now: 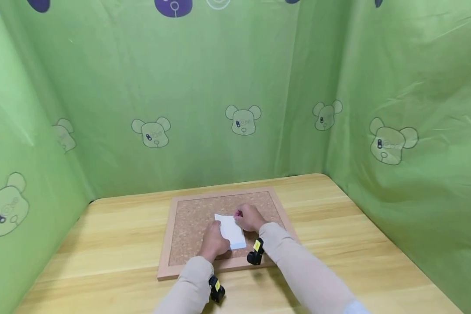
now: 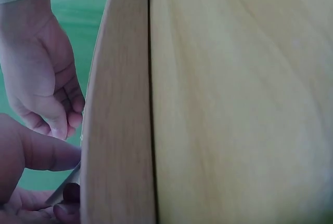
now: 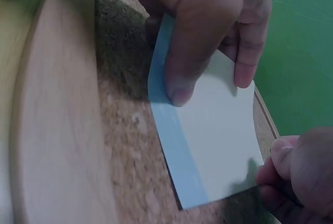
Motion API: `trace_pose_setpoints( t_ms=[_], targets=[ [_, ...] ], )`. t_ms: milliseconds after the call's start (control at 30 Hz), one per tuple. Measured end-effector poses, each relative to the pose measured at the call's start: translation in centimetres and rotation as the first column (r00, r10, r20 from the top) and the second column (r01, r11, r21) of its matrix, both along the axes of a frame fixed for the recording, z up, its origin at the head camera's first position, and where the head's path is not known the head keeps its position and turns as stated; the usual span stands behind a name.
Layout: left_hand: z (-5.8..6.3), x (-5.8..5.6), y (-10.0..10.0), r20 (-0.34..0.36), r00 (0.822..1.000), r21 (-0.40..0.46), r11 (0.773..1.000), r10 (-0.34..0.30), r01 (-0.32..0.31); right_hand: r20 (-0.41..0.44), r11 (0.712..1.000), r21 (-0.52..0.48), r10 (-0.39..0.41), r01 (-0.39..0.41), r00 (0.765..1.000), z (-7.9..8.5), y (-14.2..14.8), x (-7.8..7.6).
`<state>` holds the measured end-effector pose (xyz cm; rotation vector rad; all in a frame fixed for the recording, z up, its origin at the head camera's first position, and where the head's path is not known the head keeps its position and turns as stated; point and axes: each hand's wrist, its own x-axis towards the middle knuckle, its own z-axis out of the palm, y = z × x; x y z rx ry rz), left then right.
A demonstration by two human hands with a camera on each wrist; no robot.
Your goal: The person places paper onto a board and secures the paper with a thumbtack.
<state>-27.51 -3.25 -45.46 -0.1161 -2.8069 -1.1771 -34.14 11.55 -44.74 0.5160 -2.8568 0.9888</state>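
A white paper card (image 1: 230,229) with a light blue strip along its near edge lies over the framed corkboard (image 1: 192,231). My left hand (image 1: 213,240) grips the card from the left. In the right wrist view, the left thumb (image 3: 182,78) presses on the card's blue strip, with other fingers near its far edge. At the card's far right corner, my right hand (image 1: 251,218) has thumb and forefinger pinched together. A small pinkish-red thing (image 1: 238,213) shows between them; I cannot tell its kind. The right hand (image 2: 41,73) also appears in the left wrist view, fingers curled.
The corkboard's wooden frame (image 1: 229,264) lies flat on a light wood table (image 1: 113,244). Green curtains (image 1: 204,161) printed with bear heads stand around the table's back and sides. A small black camera (image 1: 256,253) is strapped to each wrist over beige sleeves.
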Motion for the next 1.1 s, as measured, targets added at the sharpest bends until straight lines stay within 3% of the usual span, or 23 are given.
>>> trace_pose_setpoints(
  t_ms=[267,600,733,1100],
  targets=[
    [-0.3,-0.2,0.2,-0.016,1.0,-0.006,1.0,-0.023,0.023,-0.007,1.0,0.023,0.002,-0.002,1.0,-0.9,-0.7,-1.0],
    [-0.3,-0.4,0.0,-0.024,1.0,-0.016,1.0,-0.008,0.008,-0.011,0.997,0.062,0.039,-0.038,0.999,-0.7,-2.7,-1.7],
    [-0.1,-0.2,0.0,0.002,1.0,-0.01,1.0,0.006,-0.006,0.017,0.998,0.065,0.012,-0.013,1.0,-0.8,-3.3,-1.7],
    [0.0,-0.1,0.0,0.037,0.997,-0.092,0.993,0.074,-0.07,0.047,0.992,0.089,-0.099,0.095,0.994,-0.9,-3.9,-2.1]
  ],
)
